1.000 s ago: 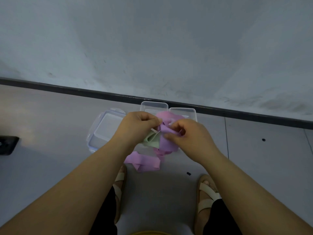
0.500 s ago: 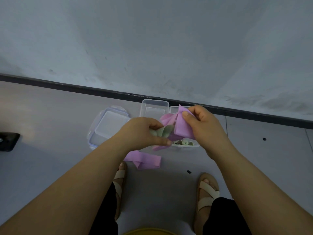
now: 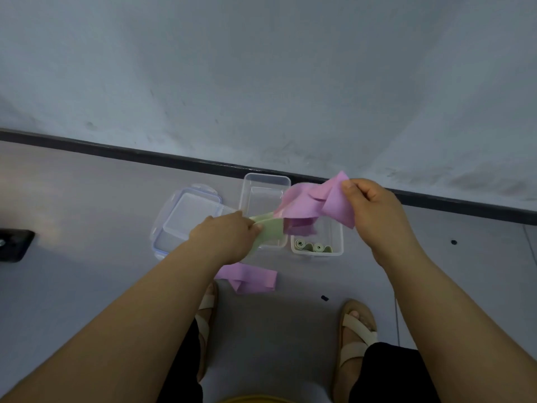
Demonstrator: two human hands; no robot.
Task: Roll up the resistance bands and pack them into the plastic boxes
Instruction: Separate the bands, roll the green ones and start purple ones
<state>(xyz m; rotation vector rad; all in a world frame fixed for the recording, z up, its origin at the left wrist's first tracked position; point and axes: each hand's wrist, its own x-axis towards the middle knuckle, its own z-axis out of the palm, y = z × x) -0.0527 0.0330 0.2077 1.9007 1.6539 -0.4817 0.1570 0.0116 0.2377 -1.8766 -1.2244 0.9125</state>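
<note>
1. Containers: two clear plastic boxes sit side by side on the floor by the wall. The left box (image 3: 266, 181) is partly hidden behind the bands I'm holding. The right box (image 3: 338, 238) has two green rolls (image 3: 313, 246) in it, lying next to each other at its near end.
2. One clip-lock lid (image 3: 186, 216) with bluish edges lies flat just left of the left box. It might be two stacked - I can't tell.
3. My left hand (image 3: 229, 237) is curled, thumb and fingers pinching the end of a green band (image 3: 270, 229), low over the near edge of the left box.
4. My right hand (image 3: 374, 207) is up higher and off to the right, fingers pinching a fold of a pink band (image 3: 302, 205). That band is bunched and creased, and its loose end dangles over the right box. The green band and the pink band meet between my hands.
5. Band count - two pink, one green unrolled, plus the two rolls. The second one, a loose pink band (image 3: 250, 279), lies crumpled on the floor near the boxes, just in front of my feet.
6. Also in view: two beige sandals (image 3: 359, 335) and a dark thing (image 3: 14, 245) at the far left edge, too cut off to identify.
</note>
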